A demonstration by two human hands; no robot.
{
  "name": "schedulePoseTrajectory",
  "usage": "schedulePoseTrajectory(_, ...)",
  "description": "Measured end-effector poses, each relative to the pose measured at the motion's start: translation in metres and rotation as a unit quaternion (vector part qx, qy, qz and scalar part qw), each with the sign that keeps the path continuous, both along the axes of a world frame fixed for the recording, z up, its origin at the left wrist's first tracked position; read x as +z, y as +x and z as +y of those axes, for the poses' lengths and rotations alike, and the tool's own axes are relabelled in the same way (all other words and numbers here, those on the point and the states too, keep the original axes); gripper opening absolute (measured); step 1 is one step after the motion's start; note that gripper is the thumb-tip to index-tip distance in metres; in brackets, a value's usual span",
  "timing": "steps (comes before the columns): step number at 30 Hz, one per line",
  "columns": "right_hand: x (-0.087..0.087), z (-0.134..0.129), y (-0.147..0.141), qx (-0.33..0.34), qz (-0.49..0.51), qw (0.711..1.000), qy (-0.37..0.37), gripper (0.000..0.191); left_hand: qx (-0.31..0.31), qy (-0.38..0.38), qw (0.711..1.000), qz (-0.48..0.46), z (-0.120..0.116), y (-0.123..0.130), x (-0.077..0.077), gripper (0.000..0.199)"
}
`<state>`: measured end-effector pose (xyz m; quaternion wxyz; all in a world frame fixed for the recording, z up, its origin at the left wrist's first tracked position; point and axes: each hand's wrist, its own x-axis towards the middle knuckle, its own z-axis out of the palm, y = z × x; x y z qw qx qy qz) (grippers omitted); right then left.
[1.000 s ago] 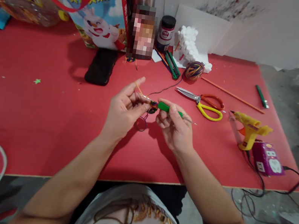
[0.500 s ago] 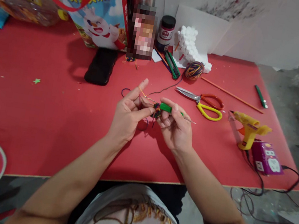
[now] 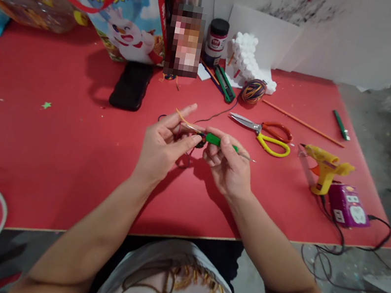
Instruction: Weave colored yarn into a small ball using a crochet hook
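Between finger and thumb my left hand (image 3: 160, 153) pinches a small dark multicoloured crochet piece (image 3: 200, 142), much of it hidden by the fingers. Its raised index finger carries an orange strand of yarn (image 3: 181, 116). My right hand (image 3: 231, 167) is closed on a crochet hook (image 3: 215, 140) with a green handle; one metal end reaches left to the crochet piece, the other sticks out to the right. A dark strand runs from the hands back to a multicoloured yarn ball (image 3: 253, 91) on the red table (image 3: 76, 161).
To the right of my hands lie scissors (image 3: 261, 130) with red and yellow handles. A yellow glue gun (image 3: 325, 168) rests by a purple box (image 3: 349, 206) near the right edge. Behind are a black phone (image 3: 130, 85), a green utility knife (image 3: 224, 84) and a dark-lidded jar (image 3: 216, 42).
My left hand has shifted slightly left and turned, so the crochet piece shows less. The hook's left shaft now shows more between the hands. My right hand has barely moved.
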<state>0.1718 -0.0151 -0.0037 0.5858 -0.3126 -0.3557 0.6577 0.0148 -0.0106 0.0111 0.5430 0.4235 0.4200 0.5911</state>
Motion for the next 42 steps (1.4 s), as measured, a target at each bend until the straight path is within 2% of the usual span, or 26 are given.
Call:
schedulePoseTrajectory(2, 0.0, 0.0, 0.0, 0.0, -0.008, 1.0, -0.002, 0.028, 0.013, -0.003, 1.0, 0.021, 0.001, -0.001, 0.001, 0.069)
schedulePoseTrajectory(5, -0.002, 0.0, 0.0, -0.001, -0.021, 1.0, 0.007, 0.028, 0.011, -0.001, 0.999, 0.035, 0.003, -0.002, 0.004, 0.088)
schedulePoseTrajectory(9, -0.009, -0.004, 0.0, -0.045, -0.105, 0.991, 0.076, 0.032, 0.017, 0.004, 0.998, 0.058, 0.0, 0.002, 0.006, 0.103)
schedulePoseTrajectory(11, -0.01, -0.008, -0.001, -0.093, -0.205, 0.964, 0.14, 0.032, 0.031, 0.008, 0.997, 0.07, -0.001, 0.005, 0.005, 0.102)
schedulePoseTrajectory(13, -0.01, -0.013, -0.002, -0.144, -0.291, 0.923, 0.209, 0.03, 0.039, 0.003, 0.997, 0.062, -0.002, 0.009, 0.001, 0.103)
schedulePoseTrajectory(15, -0.009, -0.017, -0.003, -0.177, -0.325, 0.89, 0.265, 0.029, 0.032, -0.015, 0.999, 0.018, -0.001, 0.01, -0.002, 0.109)
schedulePoseTrajectory(17, -0.009, -0.019, -0.004, -0.18, -0.319, 0.882, 0.296, 0.033, 0.011, -0.038, 0.998, -0.042, 0.001, 0.009, -0.004, 0.114)
schedulePoseTrajectory(21, -0.013, -0.017, -0.003, -0.14, -0.277, 0.906, 0.287, 0.035, -0.025, -0.063, 0.992, -0.109, 0.005, 0.001, -0.001, 0.115)
schedulePoseTrajectory(25, -0.017, -0.013, -0.001, -0.099, -0.244, 0.937, 0.228, 0.041, -0.042, -0.069, 0.99, -0.113, 0.008, -0.009, 0.005, 0.115)
schedulePoseTrajectory(29, -0.015, -0.01, 0.001, -0.08, -0.187, 0.957, 0.206, 0.039, -0.044, -0.058, 0.993, -0.098, 0.011, -0.018, 0.008, 0.114)
schedulePoseTrajectory(33, -0.009, -0.008, 0.005, -0.072, -0.174, 0.963, 0.193, 0.037, -0.046, -0.027, 0.996, -0.071, 0.012, -0.024, 0.009, 0.108)
schedulePoseTrajectory(42, 0.001, -0.007, 0.015, -0.071, -0.189, 0.961, 0.187, 0.036, -0.074, -0.012, 0.996, -0.052, 0.01, -0.029, 0.013, 0.113)
